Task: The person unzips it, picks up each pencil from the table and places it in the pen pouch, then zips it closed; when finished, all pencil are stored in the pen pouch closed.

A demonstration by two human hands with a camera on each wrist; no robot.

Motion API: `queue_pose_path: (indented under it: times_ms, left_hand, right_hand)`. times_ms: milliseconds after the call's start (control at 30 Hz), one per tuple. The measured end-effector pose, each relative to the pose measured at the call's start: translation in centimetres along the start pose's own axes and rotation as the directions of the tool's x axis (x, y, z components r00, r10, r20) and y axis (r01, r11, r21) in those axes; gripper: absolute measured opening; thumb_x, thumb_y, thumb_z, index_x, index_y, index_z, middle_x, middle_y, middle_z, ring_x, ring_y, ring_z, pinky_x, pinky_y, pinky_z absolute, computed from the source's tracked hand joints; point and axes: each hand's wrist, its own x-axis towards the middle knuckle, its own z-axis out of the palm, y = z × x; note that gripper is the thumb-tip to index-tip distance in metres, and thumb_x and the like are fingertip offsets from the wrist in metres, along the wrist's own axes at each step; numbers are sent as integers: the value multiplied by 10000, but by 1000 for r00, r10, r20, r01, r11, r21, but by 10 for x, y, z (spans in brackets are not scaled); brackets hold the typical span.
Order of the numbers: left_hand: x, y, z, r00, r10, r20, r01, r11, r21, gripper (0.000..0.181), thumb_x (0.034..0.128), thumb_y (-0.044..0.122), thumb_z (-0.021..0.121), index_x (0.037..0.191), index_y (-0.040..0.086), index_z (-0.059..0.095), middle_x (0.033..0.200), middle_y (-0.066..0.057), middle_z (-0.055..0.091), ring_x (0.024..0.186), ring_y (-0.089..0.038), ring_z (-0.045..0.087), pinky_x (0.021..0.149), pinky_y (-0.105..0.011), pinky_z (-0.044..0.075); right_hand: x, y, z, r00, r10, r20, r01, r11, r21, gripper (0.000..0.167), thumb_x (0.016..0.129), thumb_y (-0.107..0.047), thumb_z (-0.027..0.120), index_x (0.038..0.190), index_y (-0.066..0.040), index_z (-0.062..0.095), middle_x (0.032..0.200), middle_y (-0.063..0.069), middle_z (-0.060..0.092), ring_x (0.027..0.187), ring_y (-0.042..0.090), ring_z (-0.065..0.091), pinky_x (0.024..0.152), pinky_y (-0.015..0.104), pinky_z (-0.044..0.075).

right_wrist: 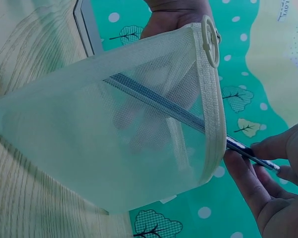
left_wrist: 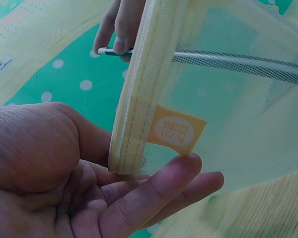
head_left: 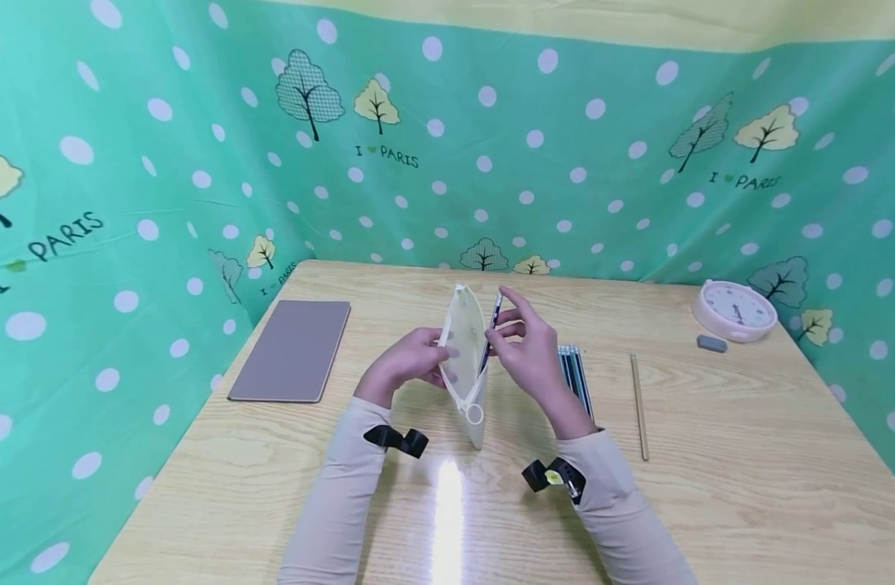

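A cream mesh zipper pouch [head_left: 471, 422] stands on edge over the table with its zipped mouth spread apart. My left hand [head_left: 412, 357] holds the left side of the mouth, fingers against the mesh near a small orange label [left_wrist: 179, 130]. On the other side, my right hand [head_left: 526, 349] pinches a dark pencil [head_left: 495, 313] close to its upper end. Most of the pencil's length shows through the mesh [right_wrist: 154, 101], inside the pouch. A ring pull [right_wrist: 211, 42] hangs at one end of the zipper.
Several dark pencils [head_left: 577, 375] lie side by side behind my right wrist. Farther right are a thin wooden stick [head_left: 639, 406], a grey eraser [head_left: 711, 344] and a round pink-rimmed clock [head_left: 736, 311]. A grey-brown notebook [head_left: 290, 351] lies at the left. Polka-dot fabric [head_left: 491, 162] hangs behind the table.
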Motion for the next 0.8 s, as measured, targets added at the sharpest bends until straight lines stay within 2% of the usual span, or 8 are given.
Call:
queue_pose_path:
  times_ms: [167, 433, 800]
  left_hand:
    - [1, 2, -1, 1000, -5, 0, 5, 1000, -7, 428, 1052, 80, 514, 1440, -98, 493, 1116, -311, 694, 763, -221, 720, 812, -434, 659]
    - [1, 4, 0, 1000, 6, 3, -6, 1000, -3, 442, 1053, 70, 505, 1460, -96, 469, 1168, -321, 679, 812, -266, 735, 773, -393, 665]
    - [-2, 4, 1, 1000, 6, -6, -6, 1000, -6, 427, 1042, 61, 513, 1438, -96, 485, 1166, -310, 680, 813, -255, 722, 781, -414, 665]
  right_hand:
    - [2, -4, 0, 1000, -7, 11, 7, 1000, 0, 692, 886, 126, 696, 1523, -22, 469, 1050, 252, 625, 872, 380, 719, 665, 302, 660]
    - [1, -5, 0, 1000, -4, 9, 4, 1000, -18, 704, 889, 122, 699, 1533, -35, 462, 1053, 244, 628, 879, 368, 720, 663, 284, 657]
    - [-2, -3, 2, 1000, -21, 8, 21, 1000, -13, 699, 886, 128, 695, 1530, -10, 458, 1058, 261, 641, 880, 380, 726, 689, 364, 669]
